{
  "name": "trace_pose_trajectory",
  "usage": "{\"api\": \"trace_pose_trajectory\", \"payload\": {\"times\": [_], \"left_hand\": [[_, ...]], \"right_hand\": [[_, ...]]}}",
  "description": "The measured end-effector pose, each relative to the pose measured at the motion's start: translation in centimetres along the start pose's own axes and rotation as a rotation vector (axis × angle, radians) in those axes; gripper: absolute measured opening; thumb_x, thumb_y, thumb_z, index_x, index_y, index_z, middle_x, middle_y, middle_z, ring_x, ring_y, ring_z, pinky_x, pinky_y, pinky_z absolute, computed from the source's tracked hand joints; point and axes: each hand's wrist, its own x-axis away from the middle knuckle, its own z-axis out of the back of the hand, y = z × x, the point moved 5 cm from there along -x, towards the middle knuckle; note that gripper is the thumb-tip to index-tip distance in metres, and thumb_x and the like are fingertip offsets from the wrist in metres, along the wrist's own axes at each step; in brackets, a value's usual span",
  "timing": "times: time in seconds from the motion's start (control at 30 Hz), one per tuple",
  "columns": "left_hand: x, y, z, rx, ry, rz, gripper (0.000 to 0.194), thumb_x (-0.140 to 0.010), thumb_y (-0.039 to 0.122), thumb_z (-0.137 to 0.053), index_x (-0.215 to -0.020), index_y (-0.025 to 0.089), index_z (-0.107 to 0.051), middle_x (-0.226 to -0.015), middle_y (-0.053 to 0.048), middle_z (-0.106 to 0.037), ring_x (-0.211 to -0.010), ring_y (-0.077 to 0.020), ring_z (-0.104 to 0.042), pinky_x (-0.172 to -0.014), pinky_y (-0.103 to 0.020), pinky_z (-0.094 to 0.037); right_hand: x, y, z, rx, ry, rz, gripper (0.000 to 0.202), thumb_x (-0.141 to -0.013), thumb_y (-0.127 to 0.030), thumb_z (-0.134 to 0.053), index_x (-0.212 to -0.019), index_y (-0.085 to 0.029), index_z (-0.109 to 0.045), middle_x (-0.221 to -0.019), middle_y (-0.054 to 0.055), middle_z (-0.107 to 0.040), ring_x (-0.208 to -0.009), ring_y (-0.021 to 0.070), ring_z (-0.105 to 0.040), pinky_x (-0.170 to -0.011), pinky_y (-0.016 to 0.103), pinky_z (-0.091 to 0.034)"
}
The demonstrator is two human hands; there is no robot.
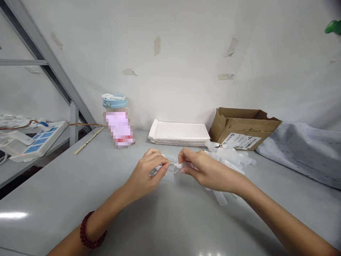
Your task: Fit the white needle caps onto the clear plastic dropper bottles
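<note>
At the middle of the table my two hands meet over some clear plastic pieces [167, 176]. My right hand [198, 167] is closed around a small translucent plastic tube with a white tip [178, 165], which points left. Thumb and forefinger of my left hand [153, 169] pinch at a thin piece right in front of that tip; it is too small to name. A thin white strand hangs just below the tip. Behind and under my right hand lies a loose pile of translucent plastic tubes [226, 156], partly hidden by the hand and forearm.
A stack of white padded envelopes [181, 132] lies against the wall. Right of it stands an open cardboard box [245, 124], beside grey-blue cloth [303, 149]. At back left are a blue-lidded container [115, 103], a blurred pink item [119, 128], a thin strip [87, 141] and a power strip [39, 142].
</note>
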Motion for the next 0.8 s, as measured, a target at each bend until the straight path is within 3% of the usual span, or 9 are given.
{"api": "trace_pose_trajectory", "payload": {"times": [0.2, 0.5, 0.8], "left_hand": [[0.08, -0.30, -0.08, 0.013, -0.006, 0.011, 0.017, -0.090, 0.014, -0.049, -0.080, 0.018, -0.063, -0.071, -0.003, -0.058, -0.079, -0.0179, -0.046, -0.073, -0.031, -0.040], [-0.07, 0.23, 0.04, 0.021, 0.061, 0.003, 0.017, -0.088, 0.012, -0.050, -0.079, 0.016, -0.064, -0.066, -0.002, -0.056, -0.073, -0.0169, -0.045, -0.068, -0.029, -0.040], [0.08, 0.25, -0.05, 0.004, 0.037, 0.000, 0.019, -0.088, 0.011, -0.048, -0.077, 0.017, -0.061, -0.066, -0.002, -0.054, -0.074, -0.0167, -0.044, -0.068, -0.029, -0.040]], "right_hand": [[-0.24, -0.05, -0.32, -0.018, -0.006, 0.015, 0.005, -0.091, -0.020, -0.041, -0.093, -0.024, -0.040, -0.073, -0.002, -0.053, -0.062, 0.0144, -0.046, -0.054, 0.024, -0.035], [-0.37, 0.31, 0.06, -0.145, 0.009, 0.039, 0.007, -0.090, -0.018, -0.044, -0.091, -0.023, -0.040, -0.081, 0.000, -0.052, -0.071, 0.0149, -0.048, -0.063, 0.027, -0.039], [-0.36, 0.02, 0.15, -0.083, 0.014, 0.012, 0.007, -0.090, -0.018, -0.044, -0.090, -0.024, -0.043, -0.074, -0.002, -0.051, -0.066, 0.0142, -0.046, -0.059, 0.025, -0.036]]}}
